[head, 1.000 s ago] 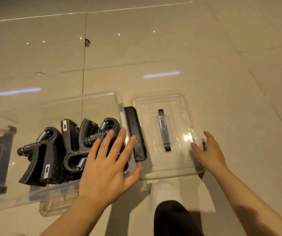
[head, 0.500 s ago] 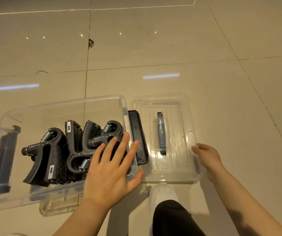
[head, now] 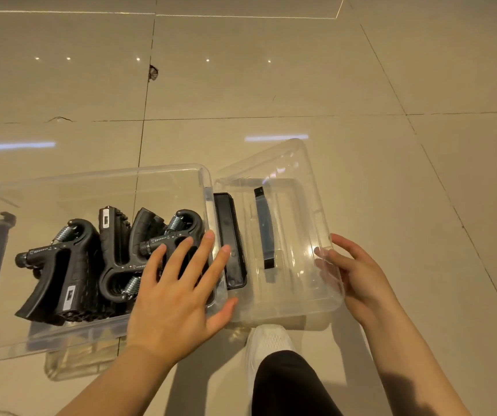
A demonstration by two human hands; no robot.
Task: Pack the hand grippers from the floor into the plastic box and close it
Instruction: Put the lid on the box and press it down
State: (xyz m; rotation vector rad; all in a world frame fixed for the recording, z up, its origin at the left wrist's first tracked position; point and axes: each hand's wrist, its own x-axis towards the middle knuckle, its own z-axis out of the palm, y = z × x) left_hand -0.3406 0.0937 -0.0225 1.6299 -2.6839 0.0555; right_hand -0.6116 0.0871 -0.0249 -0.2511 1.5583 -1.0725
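We are gripping the clear lid (head: 289, 295), tilted just right of the plastic box (head: 61, 187) holding the hand grippers (head: 70, 265), by its outer edge with our right hand (head: 358, 277), left hand (head: 175, 298) spread flat over the box, judging the lid light, flexible, slippery.

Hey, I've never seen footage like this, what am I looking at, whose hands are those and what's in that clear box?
There is no machine here. A camera on a person's head looks down at their own two hands over a tiled floor. The clear box holds black hand grippers. The left hand lies open and flat over the box. The right hand grips the edge of the clear lid, tilting it up beside the box. A white shoe shows below.
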